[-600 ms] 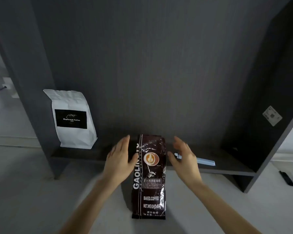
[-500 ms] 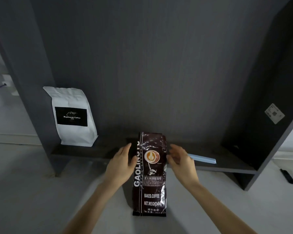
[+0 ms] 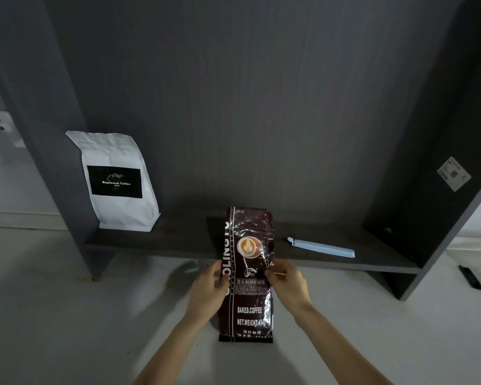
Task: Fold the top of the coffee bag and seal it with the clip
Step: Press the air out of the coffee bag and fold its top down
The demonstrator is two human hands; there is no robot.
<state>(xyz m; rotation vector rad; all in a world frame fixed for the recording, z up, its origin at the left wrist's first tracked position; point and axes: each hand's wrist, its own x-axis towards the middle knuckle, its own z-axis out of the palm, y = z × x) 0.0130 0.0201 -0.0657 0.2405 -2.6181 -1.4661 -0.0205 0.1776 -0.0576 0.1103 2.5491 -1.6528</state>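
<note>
- At the far left, a white matte coffee pouch with a black label stands upright on the dark wooden shelf, against the left side panel.
- My left hand grips the left edge of the tall, glossy dark-brown foil coffee bag about halfway up, thumb on the printed front and fingers curled behind.
- The coffee bag stands upright on the pale floor just in front of the shelf, its top reaching above the shelf edge and not yet folded; the front shows a latte-cup picture and the words "BAKED.COFFEE".
- My right hand grips the bag's right edge at the same height, fingertips pinching the foil.
- Right of the bag, a long, thin light-blue plastic sealing clip lies flat on the shelf, apart from both my hands and the bag.
- A white sticker sits on the right side panel.
</note>
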